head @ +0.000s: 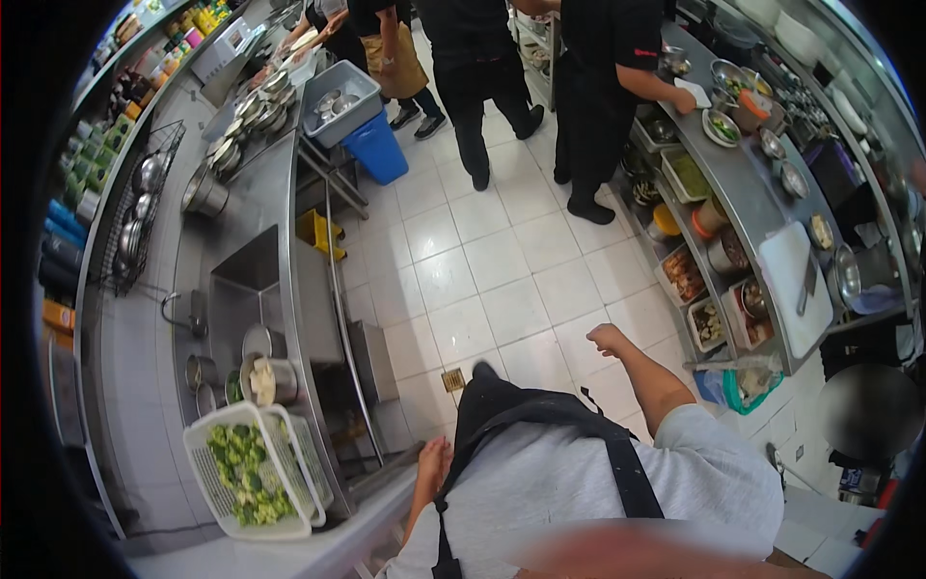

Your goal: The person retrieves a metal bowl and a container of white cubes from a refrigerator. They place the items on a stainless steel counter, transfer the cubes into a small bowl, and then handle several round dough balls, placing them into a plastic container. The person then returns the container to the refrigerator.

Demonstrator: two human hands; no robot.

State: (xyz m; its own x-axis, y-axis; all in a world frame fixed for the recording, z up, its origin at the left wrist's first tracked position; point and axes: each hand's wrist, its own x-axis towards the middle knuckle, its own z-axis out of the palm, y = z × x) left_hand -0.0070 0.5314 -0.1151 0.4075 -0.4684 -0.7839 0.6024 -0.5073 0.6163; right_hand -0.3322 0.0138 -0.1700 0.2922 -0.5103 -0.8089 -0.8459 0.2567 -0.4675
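Note:
My right hand is held out over the tiled floor, its fingers curled and nothing visible in it. My left hand hangs beside my black apron, fingers bent; whether they are closed is unclear. Left of that hand, a white plastic basket holds cut broccoli florets. Just beyond the basket, a steel pot with pale chunks stands by the sink. Away to the right, a knife lies on a white cutting board.
Several people in dark clothes stand ahead, one at the right counter. A blue bin and grey tub are at the left counter's far end. A floor drain lies near my foot; a green-rimmed bag sits under the right counter.

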